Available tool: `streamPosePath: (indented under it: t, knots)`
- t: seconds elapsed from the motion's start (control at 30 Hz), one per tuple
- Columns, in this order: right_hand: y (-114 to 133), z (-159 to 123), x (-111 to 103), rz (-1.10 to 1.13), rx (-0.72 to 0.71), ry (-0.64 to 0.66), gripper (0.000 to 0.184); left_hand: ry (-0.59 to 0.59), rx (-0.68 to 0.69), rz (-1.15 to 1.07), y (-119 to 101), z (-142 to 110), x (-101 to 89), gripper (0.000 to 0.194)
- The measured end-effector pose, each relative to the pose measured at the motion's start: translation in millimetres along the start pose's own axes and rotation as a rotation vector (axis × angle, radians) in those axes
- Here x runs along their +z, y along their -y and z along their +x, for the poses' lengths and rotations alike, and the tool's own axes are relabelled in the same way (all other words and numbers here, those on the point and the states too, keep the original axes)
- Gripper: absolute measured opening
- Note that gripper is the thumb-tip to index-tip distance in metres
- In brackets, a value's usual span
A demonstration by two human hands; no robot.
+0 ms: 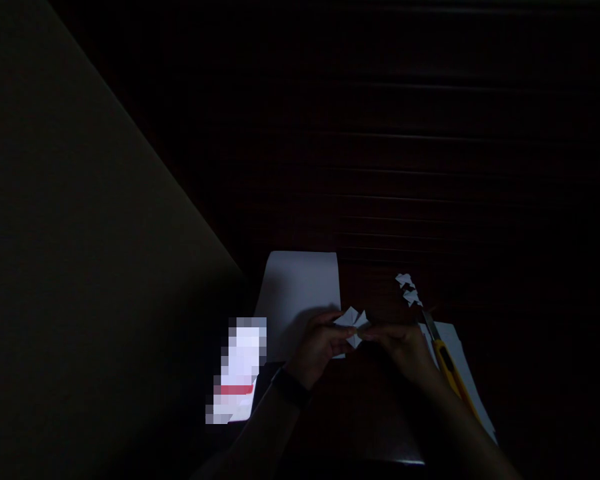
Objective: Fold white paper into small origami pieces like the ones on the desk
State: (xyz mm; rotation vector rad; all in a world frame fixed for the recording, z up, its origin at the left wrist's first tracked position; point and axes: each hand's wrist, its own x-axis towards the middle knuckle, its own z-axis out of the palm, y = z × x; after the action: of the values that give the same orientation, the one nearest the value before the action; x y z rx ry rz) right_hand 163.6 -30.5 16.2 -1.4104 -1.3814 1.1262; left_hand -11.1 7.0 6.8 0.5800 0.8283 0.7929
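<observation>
The scene is very dark. My left hand [319, 347] and my right hand [404, 348] meet over a dark wooden table, both pinching a small folded white paper piece [353, 324] with pointed flaps. A dark band sits on my left wrist. The fingers of both hands are curled round the paper's edges.
A white sheet of paper [300, 287] lies just behind my left hand. Several small folded paper pieces [409, 289] sit at the back right. A yellow utility knife [447, 365] rests on another white sheet [463, 373] by my right forearm. A pixelated bright object [237, 370] lies left.
</observation>
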Motion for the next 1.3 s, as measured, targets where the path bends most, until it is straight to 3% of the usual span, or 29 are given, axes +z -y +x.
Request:
streamPosePath:
  t: [0.23, 0.53, 0.83, 1.0, 1.17, 1.3]
  knots:
    - [-1.3, 1.8, -0.9, 0.003, 0.024, -0.006, 0.013, 0.02, 0.004, -0.066, -0.2, 0.2, 2.8, 0.034]
    - [-0.4, 1.4, -2.8, 0.025, 0.001, 0.054, 0.014, 0.015, 0.104, 0.264, 5.4, -2.0, 3.4, 0.033]
    - [-0.4, 7.3, -1.8, 0.057, 0.056, 0.015, 0.015, -0.057, 0.143, 0.285, 2.5, -2.6, 5.4, 0.034]
    - [0.2, 5.2, 2.5, 0.031, 0.075, -0.107, 0.025, -0.105, 0.246, 0.278, 1.9, -0.5, 9.3, 0.029]
    - [-1.5, 2.7, 12.7, -0.047, 0.043, -0.101, 0.032, -0.198, 0.395, 0.381, 7.6, 7.0, 10.7, 0.022]
    - [-6.7, 3.4, 18.0, -0.094, 0.029, -0.113, 0.035, -0.223, 0.427, 0.422, 9.9, 8.1, 11.8, 0.019]
